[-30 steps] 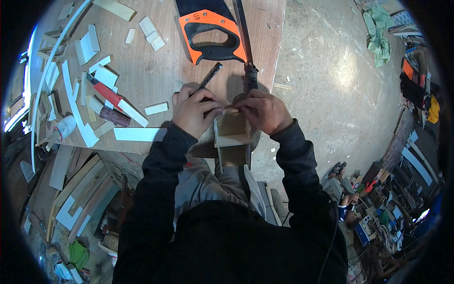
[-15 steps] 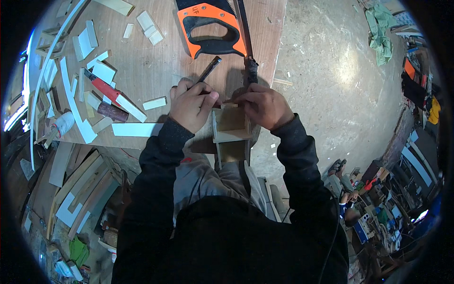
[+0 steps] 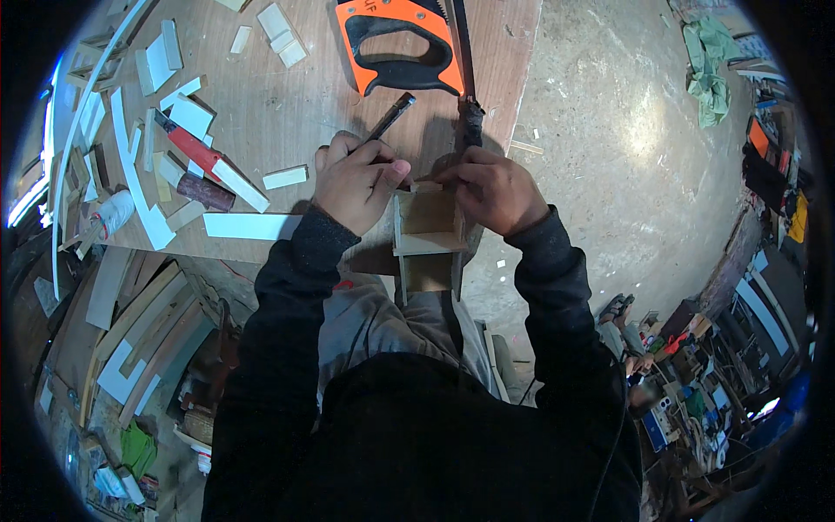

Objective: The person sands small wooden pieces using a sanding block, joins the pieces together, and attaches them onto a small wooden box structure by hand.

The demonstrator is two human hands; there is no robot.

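A small wooden box frame (image 3: 428,244) with a crosspiece through its middle reaches from the table edge over my lap. My left hand (image 3: 357,187) is closed, with a dark pen-like stick (image 3: 393,117) poking out from between its fingers. Its thumb and fingertips come close to the box's far end. On the other side my right hand (image 3: 503,193) pinches at a small wood strip (image 3: 426,186) along that far end; the fingertips partly hide the strip. Beyond the hands lies an orange and black handsaw (image 3: 404,52). A dark narrow bar (image 3: 467,61) with a wrapped end lies beside it.
Several wood offcuts (image 3: 285,177) and a red-handled cutter (image 3: 187,143) are spread over the left of the table (image 3: 261,96). A white strip (image 3: 252,226) lies near its front edge. Boards (image 3: 130,339) lean at lower left. Another person (image 3: 639,374) is at lower right.
The view has shifted slightly, so the saw and table sit a little higher and farther right. Both hands stay at the box's far end in nearly the same pose.
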